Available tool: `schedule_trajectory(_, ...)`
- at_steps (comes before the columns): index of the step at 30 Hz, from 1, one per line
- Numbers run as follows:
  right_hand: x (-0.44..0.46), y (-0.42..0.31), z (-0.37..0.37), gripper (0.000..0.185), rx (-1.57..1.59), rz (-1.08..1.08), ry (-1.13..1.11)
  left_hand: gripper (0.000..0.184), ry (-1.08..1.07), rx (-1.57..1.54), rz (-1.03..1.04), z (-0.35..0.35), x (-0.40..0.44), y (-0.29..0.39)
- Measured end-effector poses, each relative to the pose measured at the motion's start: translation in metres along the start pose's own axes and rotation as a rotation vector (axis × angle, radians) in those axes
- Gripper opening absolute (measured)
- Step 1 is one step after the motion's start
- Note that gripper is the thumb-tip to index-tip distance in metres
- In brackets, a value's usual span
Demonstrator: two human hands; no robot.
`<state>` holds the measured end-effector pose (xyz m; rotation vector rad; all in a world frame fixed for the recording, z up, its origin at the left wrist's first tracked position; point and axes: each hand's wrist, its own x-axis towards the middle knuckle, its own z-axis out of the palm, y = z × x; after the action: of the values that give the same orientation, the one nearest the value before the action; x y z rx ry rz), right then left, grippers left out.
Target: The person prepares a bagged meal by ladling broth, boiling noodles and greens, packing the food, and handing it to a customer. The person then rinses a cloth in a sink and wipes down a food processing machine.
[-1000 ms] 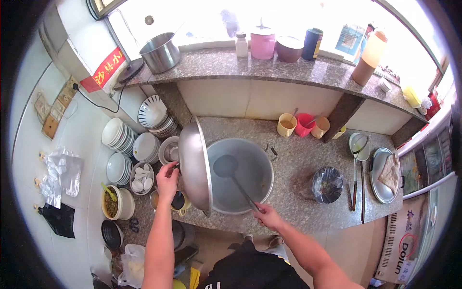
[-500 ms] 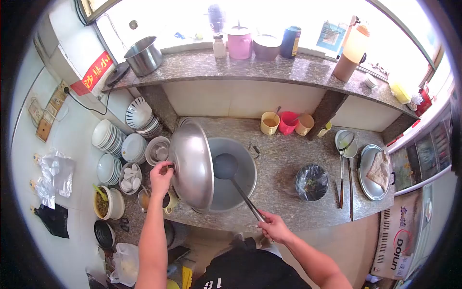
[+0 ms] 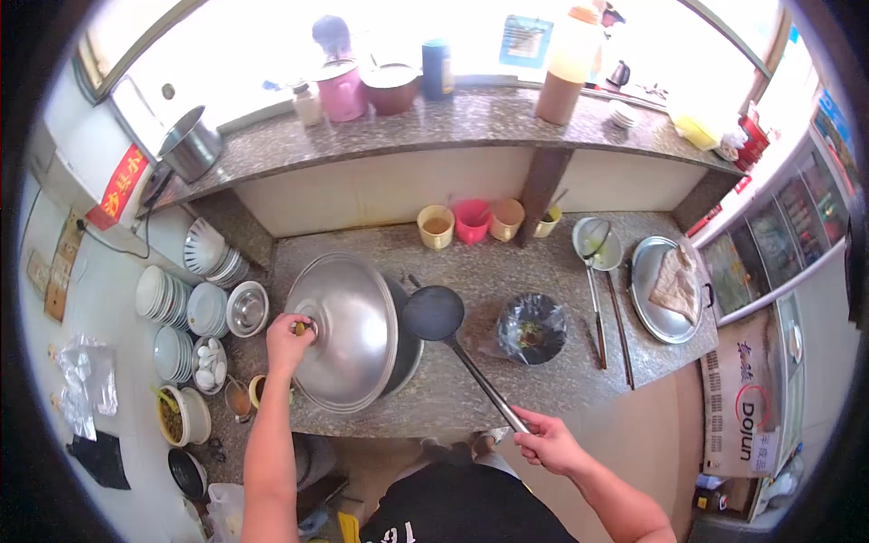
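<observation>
My left hand (image 3: pixel 290 342) is closed on the knob of a large domed metal lid (image 3: pixel 353 330). The lid tilts over a big pot (image 3: pixel 407 353) and covers most of its mouth; a strip of the pot shows along the right side. In my right hand (image 3: pixel 548 441) is the long handle of a dark ladle (image 3: pixel 434 314). The ladle's round bowl hangs just right of the pot, out of it. Farther right on the counter stands a bowl lined with dark plastic (image 3: pixel 532 328), with bits of something inside.
Stacked white plates (image 3: pixel 163 296), a metal bowl (image 3: pixel 247 308) and a bowl of white spoons (image 3: pixel 210 364) crowd the left. Cups, one of them pink (image 3: pixel 472 220), line the back. A strainer (image 3: pixel 595 240) and a cloth (image 3: pixel 675 286) on a metal lid (image 3: pixel 652 317) lie right.
The ladle has come out of the pot and moved to its right. My left hand has brought the lid over the pot's mouth, flatter than before. The view has shifted right.
</observation>
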<state>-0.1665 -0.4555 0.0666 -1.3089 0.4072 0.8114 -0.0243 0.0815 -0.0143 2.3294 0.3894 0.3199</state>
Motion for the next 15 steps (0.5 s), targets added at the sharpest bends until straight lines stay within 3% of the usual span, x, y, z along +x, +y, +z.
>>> schedule_trajectory(3,-0.030,-0.005,-0.022,0.065,0.062,0.019,0.086,0.021,-0.004,0.219,0.154,0.038,0.002,0.014)
schedule_trajectory(8,-0.066,0.007,-0.053,0.068,0.088,0.027,0.273,0.018,-0.037,0.304,0.178,0.093,0.000,0.010)
schedule_trajectory(15,-0.091,0.043,-0.080,0.070,0.154,-0.085,0.399,0.019,-0.004,0.360,0.214,0.103,-0.004,0.006)
